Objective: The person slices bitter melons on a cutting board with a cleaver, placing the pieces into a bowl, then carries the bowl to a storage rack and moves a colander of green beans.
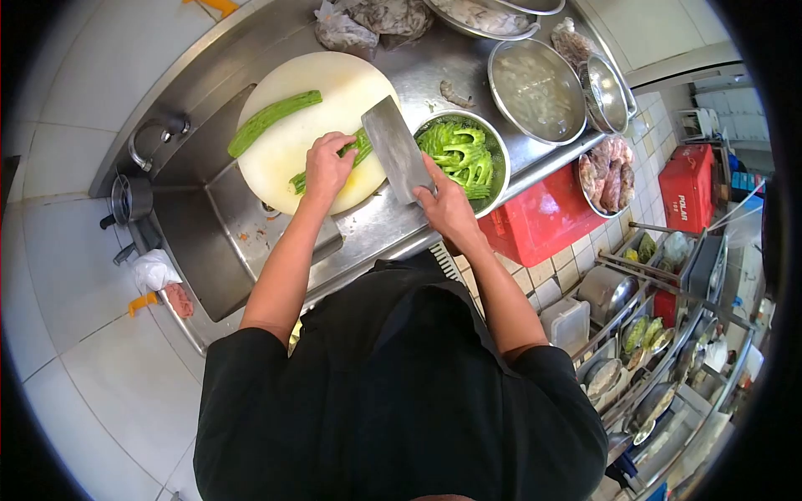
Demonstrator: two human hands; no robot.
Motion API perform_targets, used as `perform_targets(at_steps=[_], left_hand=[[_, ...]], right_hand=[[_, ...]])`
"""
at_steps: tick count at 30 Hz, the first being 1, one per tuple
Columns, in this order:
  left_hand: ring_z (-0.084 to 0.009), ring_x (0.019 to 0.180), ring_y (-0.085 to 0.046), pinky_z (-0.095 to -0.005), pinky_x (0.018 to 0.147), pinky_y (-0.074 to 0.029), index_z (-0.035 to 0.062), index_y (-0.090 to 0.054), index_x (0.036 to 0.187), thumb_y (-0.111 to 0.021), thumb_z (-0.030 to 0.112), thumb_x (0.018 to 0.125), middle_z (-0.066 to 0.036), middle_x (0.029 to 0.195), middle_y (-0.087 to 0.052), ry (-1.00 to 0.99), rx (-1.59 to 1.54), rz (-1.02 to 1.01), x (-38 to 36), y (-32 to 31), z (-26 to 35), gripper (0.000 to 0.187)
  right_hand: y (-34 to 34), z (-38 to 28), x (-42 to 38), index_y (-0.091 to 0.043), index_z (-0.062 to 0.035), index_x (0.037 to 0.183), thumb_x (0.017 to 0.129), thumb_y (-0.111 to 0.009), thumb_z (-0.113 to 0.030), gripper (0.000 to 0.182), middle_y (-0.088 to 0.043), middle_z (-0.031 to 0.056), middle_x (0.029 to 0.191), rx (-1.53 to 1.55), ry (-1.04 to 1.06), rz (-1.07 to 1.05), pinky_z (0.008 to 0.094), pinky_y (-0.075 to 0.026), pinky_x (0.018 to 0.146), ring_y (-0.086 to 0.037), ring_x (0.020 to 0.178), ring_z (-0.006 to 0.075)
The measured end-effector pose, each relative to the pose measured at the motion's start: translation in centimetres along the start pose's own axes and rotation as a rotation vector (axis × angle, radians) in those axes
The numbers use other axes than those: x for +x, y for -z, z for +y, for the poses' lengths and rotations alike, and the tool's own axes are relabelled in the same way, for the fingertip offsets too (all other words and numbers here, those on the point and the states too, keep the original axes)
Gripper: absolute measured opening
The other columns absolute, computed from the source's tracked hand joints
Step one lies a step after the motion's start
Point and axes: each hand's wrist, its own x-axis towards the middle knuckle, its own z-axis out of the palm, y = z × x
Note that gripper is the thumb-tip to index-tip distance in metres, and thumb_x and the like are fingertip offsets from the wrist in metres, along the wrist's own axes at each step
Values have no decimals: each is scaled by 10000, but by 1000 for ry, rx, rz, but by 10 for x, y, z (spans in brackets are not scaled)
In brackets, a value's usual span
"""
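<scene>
My left hand [329,169] has its fingers curled over a green bitter melon piece [358,149] on the round white cutting board [276,79]. My right hand [449,203] grips a cleaver [396,150], its wide blade lying across the board's right edge, beside the melon. Another long bitter melon piece [274,123] lies at the upper left of the board. Just right of the cleaver stands a metal bowl [506,171] with cut green pieces [459,154] in it. My left fingertips are partly hidden.
Under the board's left side is a sink basin [200,221] with a faucet [150,142]. Several metal bowls line the counter's back right, one a water-filled bowl [535,88]. Plastic bags [355,25] lie at the back. A red cooler [543,221] and a metal rack [668,334] stand right.
</scene>
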Motion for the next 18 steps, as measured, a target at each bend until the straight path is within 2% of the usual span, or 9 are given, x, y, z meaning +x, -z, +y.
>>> perform_targets(at_steps=[1, 4, 7, 10, 11, 14, 17, 18], left_hand=[[-338, 1073, -681, -415, 959, -548, 50, -794, 1036, -802, 92, 790, -142, 1126, -744, 0, 3, 2, 0, 0, 1, 250], [-335, 1065, -685, -416, 951, -549, 50, -795, 1040, -801, 90, 792, -142, 1123, -744, -20, 13, 6, 1, 1, 2, 251], [-328, 1032, -694, -414, 923, -557, 50, -795, 1037, -802, 87, 793, -141, 1113, -744, 7, -8, -4, 1, 2, 5, 246], [-321, 981, -701, -407, 877, -569, 51, -797, 1029, -802, 84, 791, -137, 1100, -746, -41, 15, 37, 0, -2, -1, 240], [-319, 963, -703, -404, 861, -573, 52, -798, 1026, -802, 83, 790, -135, 1096, -747, -74, 34, 60, 0, -4, -4, 238], [-321, 950, -701, -408, 857, -572, 53, -802, 1013, -803, 82, 785, -134, 1074, -748, -38, 8, 68, -1, 1, 2, 230], [-319, 988, -695, -412, 891, -562, 50, -793, 1020, -802, 86, 789, -131, 1103, -742, -18, 17, 47, 4, 2, -5, 234], [-318, 1003, -692, -412, 901, -559, 49, -786, 1032, -801, 89, 792, -131, 1118, -738, -12, 26, 32, 4, 2, -8, 244]], right_hand=[[-2, 3, 2, -442, -169, 1574, 943, -678, -172, 674, -688, 354, 1077, -4, 66, 39, 483, -522, 931, -674, 1067, 491], [2, -9, 7, -455, -103, 1560, 935, -692, -151, 671, -675, 322, 1232, -34, -47, -34, 441, -518, 991, -685, 1150, 429], [-17, -1, 24, -451, -149, 1564, 928, -678, -178, 675, -698, 338, 1016, -48, 16, 25, 525, -526, 899, -676, 997, 502], [-33, -6, 38, -456, -131, 1557, 925, -674, -180, 670, -699, 336, 970, -9, 23, 5, 548, -525, 886, -675, 952, 510], [-32, -7, 34, -456, -119, 1557, 923, -672, -175, 672, -693, 338, 926, -20, 27, -3, 533, -528, 864, -670, 919, 518], [-38, 23, 6, -460, -124, 1564, 939, -676, -160, 663, -699, 276, 818, 22, 109, -64, 470, -547, 738, -694, 739, 418], [-5, 7, -42, -459, -131, 1575, 957, -681, -139, 657, -657, 172, 718, 189, -259, -266, 394, -517, 607, -620, 561, 254], [1, 16, -50, -461, -134, 1576, 960, -682, -136, 654, -643, 149, 705, 168, -190, -252, 383, -507, 585, -594, 539, 221]])
